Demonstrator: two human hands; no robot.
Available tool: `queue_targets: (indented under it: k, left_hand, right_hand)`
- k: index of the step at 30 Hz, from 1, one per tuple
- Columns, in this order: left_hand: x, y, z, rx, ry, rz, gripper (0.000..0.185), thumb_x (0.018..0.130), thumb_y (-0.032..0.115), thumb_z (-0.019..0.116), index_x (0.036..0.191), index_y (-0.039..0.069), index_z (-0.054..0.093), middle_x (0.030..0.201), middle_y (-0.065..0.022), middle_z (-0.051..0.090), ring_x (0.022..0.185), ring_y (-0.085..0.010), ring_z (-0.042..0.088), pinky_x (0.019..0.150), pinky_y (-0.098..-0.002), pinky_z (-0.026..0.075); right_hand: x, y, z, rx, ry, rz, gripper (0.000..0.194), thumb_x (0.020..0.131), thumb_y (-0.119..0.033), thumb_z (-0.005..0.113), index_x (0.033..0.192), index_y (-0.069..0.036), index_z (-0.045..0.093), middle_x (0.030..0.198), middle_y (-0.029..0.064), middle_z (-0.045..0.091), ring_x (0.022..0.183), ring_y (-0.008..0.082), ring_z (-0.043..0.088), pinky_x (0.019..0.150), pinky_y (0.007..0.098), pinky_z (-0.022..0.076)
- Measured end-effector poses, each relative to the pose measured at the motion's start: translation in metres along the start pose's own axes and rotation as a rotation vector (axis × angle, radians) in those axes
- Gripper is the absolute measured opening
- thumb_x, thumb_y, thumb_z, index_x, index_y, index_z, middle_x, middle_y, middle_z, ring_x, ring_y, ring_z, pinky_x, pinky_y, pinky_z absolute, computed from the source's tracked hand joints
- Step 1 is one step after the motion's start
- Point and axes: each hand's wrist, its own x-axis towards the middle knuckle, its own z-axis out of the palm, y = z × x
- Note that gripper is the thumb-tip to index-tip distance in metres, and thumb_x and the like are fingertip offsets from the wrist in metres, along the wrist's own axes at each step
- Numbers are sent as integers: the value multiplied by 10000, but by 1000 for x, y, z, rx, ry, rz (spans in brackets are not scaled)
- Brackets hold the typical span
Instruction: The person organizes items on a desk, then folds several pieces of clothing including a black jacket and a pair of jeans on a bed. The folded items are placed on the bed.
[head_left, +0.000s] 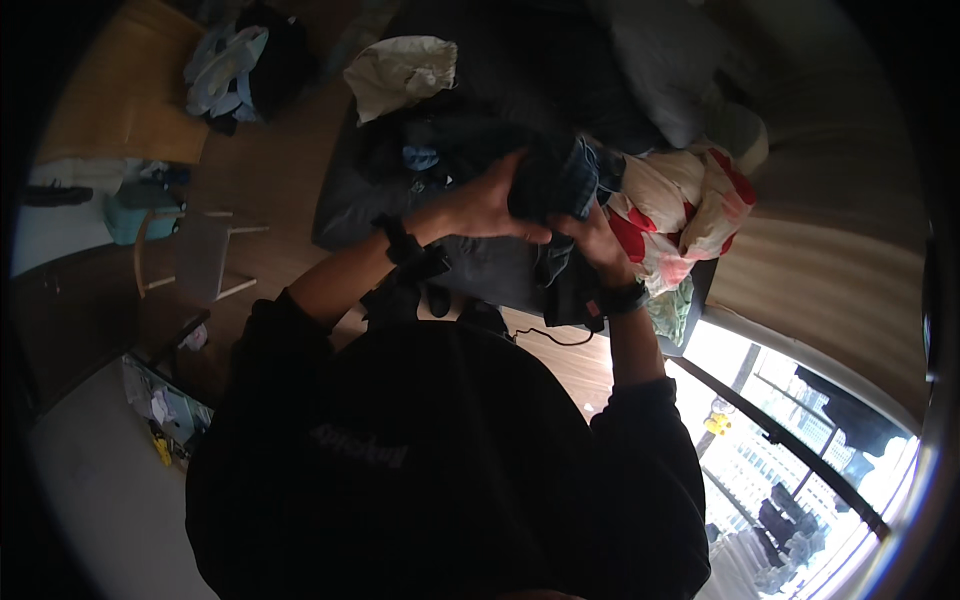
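Observation:
Both my hands are on a bundle of dark blue fabric, apparently jeans (579, 180), above a dark bed or couch surface (480, 270). My left hand (495, 206) grips its left side with the thumb stretched along the lower edge. From below and right, my right hand (596, 240) holds the same bundle. Part of the cloth hangs down between the hands. A small blue cloth item (421, 157) lies left of the bundle, among dark clothes. Beyond it rests a crumpled beige cloth or bag (405, 71). Some fingertips are hidden by the fabric.
Red and white bedding (675, 202) and a green cloth (671, 307) lie at the right. A black cable (559, 337) hangs near the edge. At the left stand a chair (201, 255), a teal container (139, 212) and a clothes pile (229, 71). A bright window (787, 450) is lower right.

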Motion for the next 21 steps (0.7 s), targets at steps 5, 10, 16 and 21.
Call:
queue_targets:
  k: [5, 10, 16, 21]
  left_hand:
    - [34, 85, -12, -199, -68, -18, 985, 718, 362, 959, 1475, -33, 466, 1339, -200, 634, 1240, -298, 627, 1061, -379, 508]
    - [17, 123, -45, -231, 147, -108, 273, 825, 44, 701, 1093, -4, 705, 945, -33, 725, 869, -118, 665, 771, -278, 516]
    - [-21, 176, -82, -230, 127, -135, 291, 823, 12, 692, 1112, -19, 714, 909, -17, 736, 845, -117, 683, 765, -268, 527]
    - [-40, 205, -90, 202, -145, 2, 437, 834, 98, 801, 1238, 4, 666, 1159, -88, 723, 1042, -204, 689, 918, -309, 548]
  right_hand:
    - [-22, -78, -29, -50, -283, 96, 631, 866, -154, 663, 1454, 16, 510, 1085, 9, 557, 966, 119, 499, 877, 282, 438]
    - [-58, -61, -58, -83, -168, -207, 629, 961, -209, 679, 1509, 1, 452, 1263, 85, 617, 1092, 143, 585, 871, 302, 502]
    - [-53, -7, -105, 263, 559, -40, 739, 1041, -361, 620, 1624, -54, 286, 1533, 157, 481, 1306, 267, 564, 1054, 431, 504]
    - [-20, 24, -40, 306, -18, 119, 728, 1053, -511, 556, 1602, -80, 351, 1570, 136, 463, 1389, 312, 499, 1136, 505, 428]
